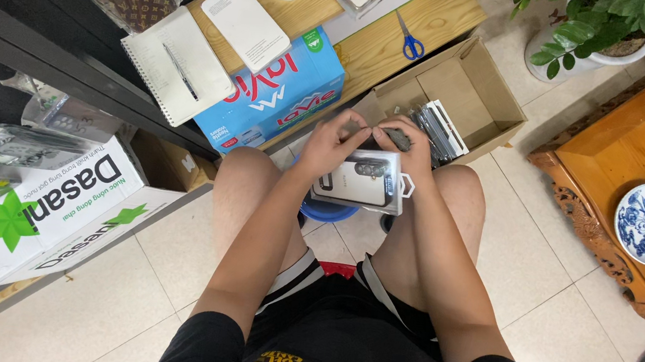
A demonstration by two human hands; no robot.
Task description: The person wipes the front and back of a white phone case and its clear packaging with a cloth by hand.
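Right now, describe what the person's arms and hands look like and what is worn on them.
Both arms are bare from the short black sleeves down. The left hand and right hand wear no gloves; no watch, ring or bracelet shows. The black shirt carries yellow print at the chest.

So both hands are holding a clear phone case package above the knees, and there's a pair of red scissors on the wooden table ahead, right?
Not quite: the head view shows the scissors have blue handles, not red. The rest holds: the left hand and right hand hold the clear phone case package above the knees, with the wooden table ahead.
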